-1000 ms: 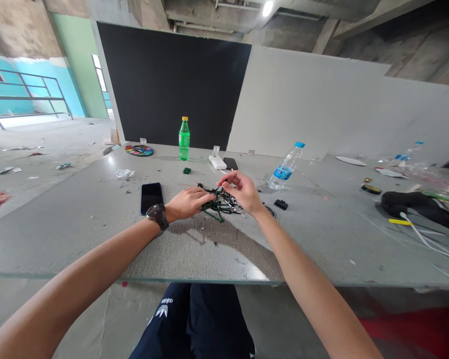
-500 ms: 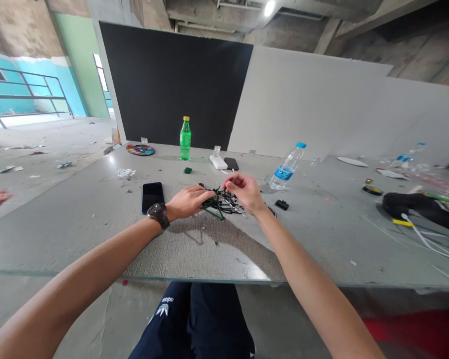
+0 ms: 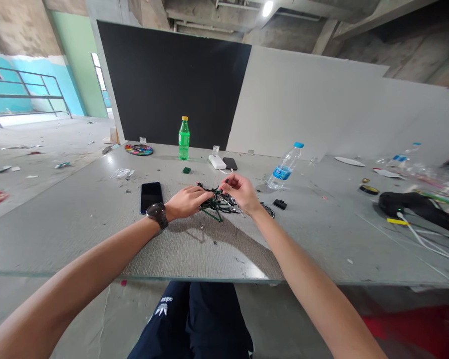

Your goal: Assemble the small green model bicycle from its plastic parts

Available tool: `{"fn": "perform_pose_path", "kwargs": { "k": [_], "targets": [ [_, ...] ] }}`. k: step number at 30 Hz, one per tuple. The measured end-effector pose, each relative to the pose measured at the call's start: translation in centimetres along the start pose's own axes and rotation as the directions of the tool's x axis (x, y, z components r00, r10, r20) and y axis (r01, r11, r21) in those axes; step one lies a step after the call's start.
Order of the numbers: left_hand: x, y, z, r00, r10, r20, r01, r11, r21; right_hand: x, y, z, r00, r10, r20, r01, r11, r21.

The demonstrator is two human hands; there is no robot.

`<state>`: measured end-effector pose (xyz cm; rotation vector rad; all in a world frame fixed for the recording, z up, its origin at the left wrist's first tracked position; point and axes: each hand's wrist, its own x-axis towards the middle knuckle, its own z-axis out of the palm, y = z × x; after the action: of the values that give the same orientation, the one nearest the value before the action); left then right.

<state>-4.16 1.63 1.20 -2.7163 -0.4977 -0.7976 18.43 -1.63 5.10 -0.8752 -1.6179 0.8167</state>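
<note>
A tangle of small dark green and black parts, which looks like a model bicycle (image 3: 217, 205), lies on the grey table between my hands. My left hand (image 3: 187, 201) rests against its left side, thumb and fingers closed on the frame. Above its right part, my right hand (image 3: 241, 193) pinches a small dark piece (image 3: 225, 182) between thumb and fingertips. Part of a small wheel (image 3: 268, 210) shows to the right of my right wrist. The fingers hide some of the model.
A phone (image 3: 151, 197) lies left, a green bottle (image 3: 184, 138) and green block (image 3: 186, 170) behind. White power bank (image 3: 217, 161), water bottle (image 3: 285, 167) and black block (image 3: 280, 204) stand or lie beyond and right. Cables (image 3: 421, 234) lie far right.
My right hand has moved slightly left with the dark piece, and more of the wheel shows beside my wrist. The whole view has shifted a little. My left hand keeps its place on the model.
</note>
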Motion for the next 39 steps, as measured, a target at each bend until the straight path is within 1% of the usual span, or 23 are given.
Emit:
{"fn": "perform_pose_path", "kwargs": {
  "k": [10,13,15,16,18,19,20,21,22,24,25,26,27,30,32,33,35,37,39],
  "targets": [
    [-0.1,-0.1,0.3,1.000,-0.028,0.001,0.028,0.999,-0.023,-0.1,-0.6,-0.1,1.000,0.008,-0.005,-0.008,1.000,-0.023],
    [-0.1,-0.1,0.5,0.999,-0.040,-0.006,0.040,0.998,-0.054,-0.2,-0.6,0.1,1.000,-0.006,-0.001,0.006,1.000,-0.023],
    [0.0,0.0,0.5,0.996,-0.083,-0.029,0.079,0.990,-0.113,0.0,-0.4,0.1,0.997,-0.039,-0.060,0.038,0.999,-0.017],
    [0.1,0.1,0.4,0.992,-0.116,-0.047,0.108,0.982,-0.158,0.1,-0.3,0.0,0.990,-0.066,-0.123,0.066,0.998,-0.005],
    [0.3,0.5,0.2,0.974,-0.210,-0.083,0.180,0.943,-0.279,0.3,0.1,-0.2,0.953,-0.117,-0.281,0.127,0.992,0.020],
    [0.4,0.8,0.1,0.960,-0.265,-0.090,0.217,0.908,-0.357,0.4,0.3,-0.3,0.930,-0.131,-0.344,0.147,0.989,0.021],
    [0.5,1.0,0.0,0.937,-0.340,-0.084,0.271,0.855,-0.442,0.5,0.4,-0.4,0.915,-0.135,-0.381,0.152,0.988,0.014],
    [0.6,1.2,-0.1,0.900,-0.427,-0.081,0.327,0.787,-0.523,0.5,0.5,-0.4,0.910,-0.131,-0.393,0.143,0.990,0.001],
    [0.7,1.4,-0.1,0.866,-0.497,-0.059,0.368,0.712,-0.598,0.5,0.6,-0.4,0.916,-0.121,-0.382,0.125,0.992,-0.015],
    [0.9,1.5,0.1,0.782,-0.622,-0.041,0.406,0.558,-0.724,0.3,0.5,-0.1,0.941,-0.100,-0.323,0.093,0.995,-0.035],
    [1.0,1.5,0.3,0.743,-0.669,-0.029,0.399,0.477,-0.783,0.2,0.5,0.1,0.954,-0.095,-0.284,0.087,0.995,-0.039],
    [1.1,1.5,0.5,0.715,-0.699,-0.007,0.375,0.392,-0.840,0.0,0.4,0.3,0.965,-0.095,-0.243,0.085,0.995,-0.049],
    [1.3,1.4,0.7,0.698,-0.716,0.026,0.345,0.304,-0.888,-0.1,0.3,0.6,0.973,-0.101,-0.206,0.087,0.993,-0.076],
    [1.5,1.4,0.9,0.682,-0.714,0.161,0.279,0.051,-0.959,-0.5,0.1,1.2,0.982,-0.137,-0.131,0.099,0.960,-0.262],
    [1.5,1.4,0.9,0.680,-0.691,0.245,0.272,-0.072,-0.960,-0.8,0.0,1.6,0.985,-0.152,-0.084,0.108,0.916,-0.385],
    [1.5,1.5,0.9,0.679,-0.682,0.271,0.273,-0.108,-0.956,-0.9,-0.1,1.7,0.987,-0.153,-0.055,0.116,0.899,-0.423],
    [1.4,1.4,1.1,0.674,-0.676,0.297,0.278,-0.141,-0.950,-1.0,-0.2,1.9,0.988,-0.155,-0.004,0.135,0.876,-0.464],
    [1.4,1.4,1.3,0.670,-0.674,0.311,0.280,-0.159,-0.947,-1.1,-0.2,2.1,0.986,-0.164,0.019,0.152,0.859,-0.488],
    [1.3,1.3,1.7,0.670,-0.664,0.331,0.270,-0.197,-0.943,-1.1,-0.3,2.1,0.985,-0.172,0.026,0.162,0.848,-0.504]
  ]
}}
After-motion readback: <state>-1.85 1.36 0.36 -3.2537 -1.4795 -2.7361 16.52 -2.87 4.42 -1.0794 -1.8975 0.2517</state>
